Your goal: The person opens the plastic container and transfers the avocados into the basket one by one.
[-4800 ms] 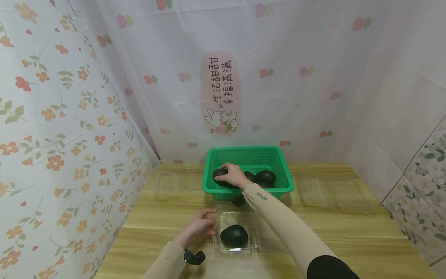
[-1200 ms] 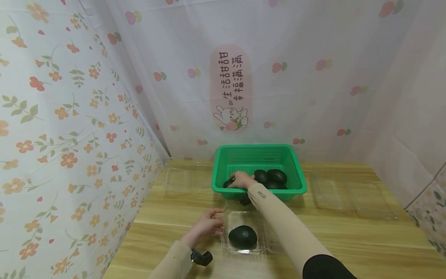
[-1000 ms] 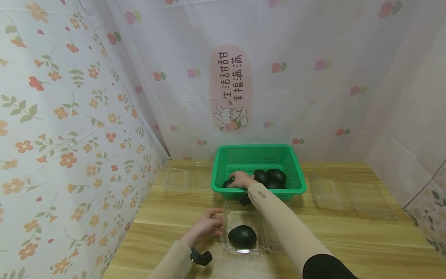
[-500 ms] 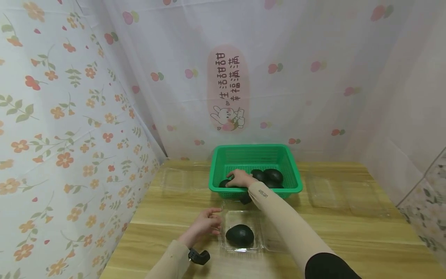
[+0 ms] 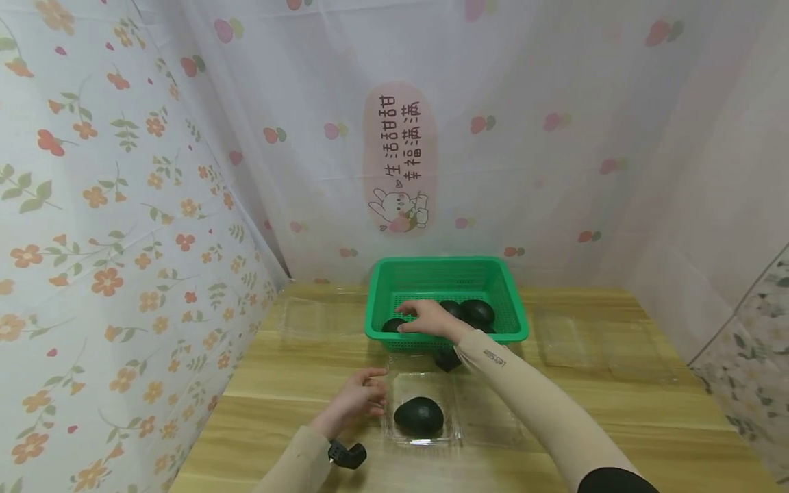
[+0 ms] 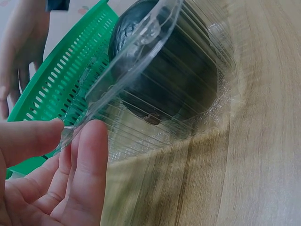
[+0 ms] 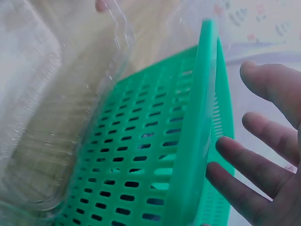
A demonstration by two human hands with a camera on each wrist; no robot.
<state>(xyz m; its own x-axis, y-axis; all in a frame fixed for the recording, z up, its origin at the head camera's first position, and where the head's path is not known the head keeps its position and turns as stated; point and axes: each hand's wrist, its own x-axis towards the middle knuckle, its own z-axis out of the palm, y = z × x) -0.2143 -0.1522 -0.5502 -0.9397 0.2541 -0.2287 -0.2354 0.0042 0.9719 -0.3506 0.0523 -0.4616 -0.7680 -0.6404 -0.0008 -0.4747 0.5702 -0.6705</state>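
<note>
My left hand (image 5: 357, 397) pinches the side rim of a clear plastic clamshell container (image 6: 141, 70) between thumb and fingertips. A single dark avocado (image 5: 419, 416) lies in its front part. My right hand (image 5: 429, 318) is over the near side of the green basket (image 5: 446, 264), its fingers spread and holding nothing. In the right wrist view, the fingertips (image 7: 223, 143) are apart beside the basket's rim. Below the hand, at the basket's left, sits another avocado (image 5: 393, 325). Further avocados (image 5: 477, 313) lie on the right, partly hidden by the hand and rim.
Other clear plastic containers (image 5: 302, 320) lie at the back left, and more clear containers (image 5: 570, 342) at the right. Under everything is a wood-grain table (image 5: 296, 383). A printed curtain (image 5: 320, 178) hangs right behind the basket.
The right hand lowered an avocado into the basket's left end, then let go, and its fingers have lifted and spread. The left hand stays at the container. The head view has shifted slightly.
</note>
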